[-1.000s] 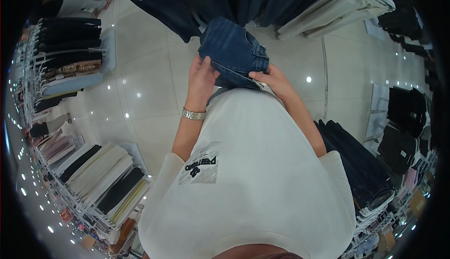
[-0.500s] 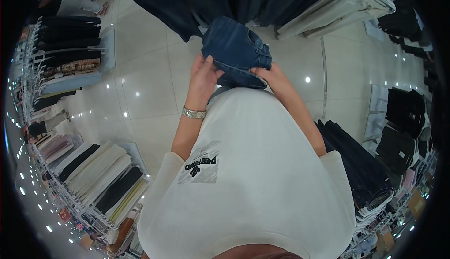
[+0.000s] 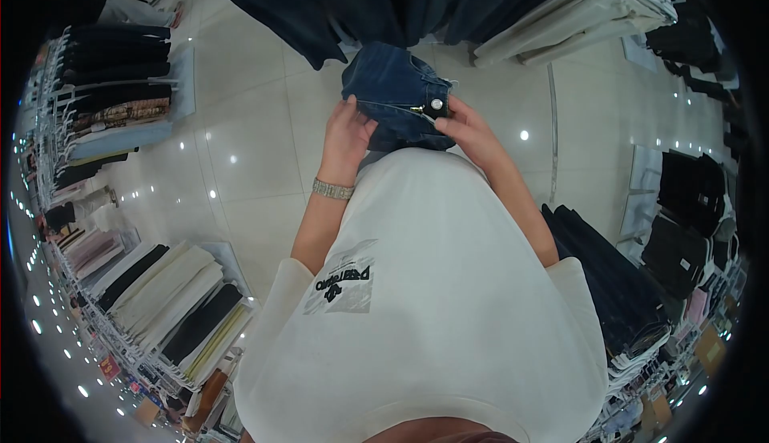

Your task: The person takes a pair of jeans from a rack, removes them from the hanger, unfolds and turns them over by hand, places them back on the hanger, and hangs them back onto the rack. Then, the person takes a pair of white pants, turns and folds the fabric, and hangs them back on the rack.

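A pair of dark blue jeans point(image 3: 386, 94), folded over on itself, is held up in front of my waist. Its waistband faces right, with a round metal button and the zip fly showing. My left hand point(image 3: 346, 134), with a metal watch on its wrist, is closed on the left edge of the jeans, thumb side up. My right hand point(image 3: 471, 129) pinches the waistband beside the button, thumb on the near side. Part of the denim underneath hangs close to my white T-shirt point(image 3: 448, 283) and is partly hidden.
Racks of dark jeans point(image 3: 448, 2) and cream trousers point(image 3: 585, 18) stand just ahead. More hanging clothes point(image 3: 168, 299) line the left, with dark jeans point(image 3: 605, 275) close on my right. A person's legs point(image 3: 136, 10) show at the upper left. The floor point(image 3: 248, 146) is shiny tile.
The jeans have turned and come slightly lower, so the button and fly now show. My right hand has shifted its hold along the waistband; my left hand stays nearly in place.
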`<state>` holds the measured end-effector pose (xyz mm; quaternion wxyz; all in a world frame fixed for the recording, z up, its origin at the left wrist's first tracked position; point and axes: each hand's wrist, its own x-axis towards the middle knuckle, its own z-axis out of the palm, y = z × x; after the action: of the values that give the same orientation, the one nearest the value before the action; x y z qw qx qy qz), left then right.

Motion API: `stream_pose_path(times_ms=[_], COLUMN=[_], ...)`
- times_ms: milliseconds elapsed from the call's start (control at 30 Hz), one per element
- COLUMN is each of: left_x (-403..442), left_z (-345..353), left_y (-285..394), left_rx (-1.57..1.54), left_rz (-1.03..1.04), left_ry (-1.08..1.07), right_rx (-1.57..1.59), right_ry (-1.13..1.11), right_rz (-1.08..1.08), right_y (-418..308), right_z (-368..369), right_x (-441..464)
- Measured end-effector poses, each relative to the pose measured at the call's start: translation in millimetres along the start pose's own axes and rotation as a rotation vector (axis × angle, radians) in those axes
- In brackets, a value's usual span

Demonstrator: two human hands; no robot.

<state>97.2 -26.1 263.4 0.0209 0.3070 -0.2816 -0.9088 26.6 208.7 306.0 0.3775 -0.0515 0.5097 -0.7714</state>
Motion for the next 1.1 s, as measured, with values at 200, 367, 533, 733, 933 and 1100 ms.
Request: stream_pose_path(times_ms=[200, 367, 533, 733, 933, 1100], left_x=[3.7, 2.8, 1.4, 16.6, 0.0, -14.6], left_z=[-6.3, 1.0, 7.2, 1.3, 24.9, 69.2], left_y=[0.8, -5.3, -5.3, -1.1, 27.6, 34.1], left_rx=[0.004, 0.129, 0.454, 0.644, 0.811, 0.883], left_rz=[-0.04, -0.166, -0.088, 0.135, 0.327, 0.467], left_ry=[-0.032, -0.072, -0.105, -0.093, -0.221, -0.266], right_rx=[-0.309, -0.155, -0.284, -0.729, -0.85, -1.017], right_ry=[0.138, 0.277, 0.22, 0.018, 0.027, -0.025], right_rz=[-0.026, -0.011, -0.097, -0.176, -0.382, -0.394], right_y=[10.6, -7.7, -26.5, -51.5, -64.1, -63.9], right_z=[-2.4, -11.3, -12.3, 17.2, 83.3, 69.1], right_x=[12.6, 22.5, 36.3, 30.2, 35.8, 33.6])
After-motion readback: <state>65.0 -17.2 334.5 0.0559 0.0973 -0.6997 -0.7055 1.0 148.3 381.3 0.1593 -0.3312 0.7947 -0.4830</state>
